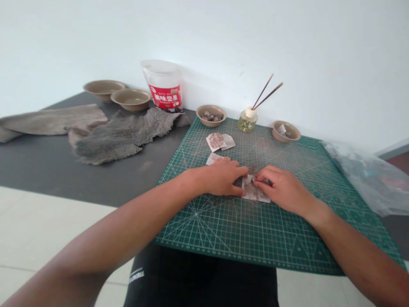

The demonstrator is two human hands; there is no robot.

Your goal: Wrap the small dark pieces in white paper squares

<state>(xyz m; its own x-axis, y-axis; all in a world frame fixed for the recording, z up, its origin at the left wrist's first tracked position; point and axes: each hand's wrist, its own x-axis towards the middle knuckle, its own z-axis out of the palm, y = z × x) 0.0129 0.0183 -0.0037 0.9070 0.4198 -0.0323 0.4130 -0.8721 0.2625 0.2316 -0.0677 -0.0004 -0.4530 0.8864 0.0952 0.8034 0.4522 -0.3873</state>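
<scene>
The left hand (pixel 223 177), thumb and finger parted, touches a papery, brown-stained white square (pixel 252 194) — the right hand (pixel 284 189) curls over it, grip unclear.

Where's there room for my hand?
The green gridded cutting mat has room between its near edge and the left hand, right hand and brown-smeared white paper; so does the dark grey tabletop in front of the shaggy grey cloth. The mat's far edge is crowded: two round tan bowls, a clear glass reed bottle.
</scene>
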